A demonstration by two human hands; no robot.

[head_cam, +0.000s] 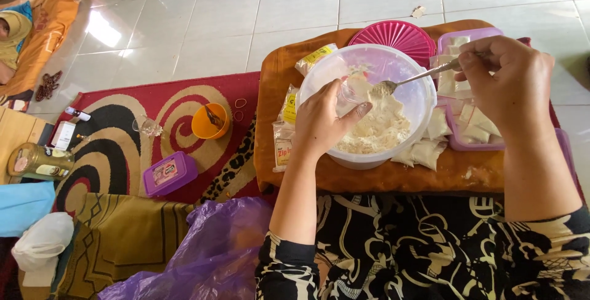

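Note:
A translucent white plastic bowl (319, 72) holding pale powder (381, 129) stands on a low wooden board (381, 177). My left hand (324, 118) reaches over the bowl's near rim and holds a small clear plastic bag (351, 90) open above the powder. My right hand (510, 75) pinches the handle of a metal spoon (405, 80), whose bowl carries powder and sits at the bag's mouth. Several filled little bags (424, 149) lie beside the bowl on the right.
A pink ribbed lid (399, 34) lies behind the bowl, a lilac tray (458, 140) of filled bags to the right, packets of empty bags (284, 134) to the left. On the red rug are an orange cup (210, 122), a purple box (169, 173), a jar (37, 161). A purple plastic bag (209, 251) lies near my knee.

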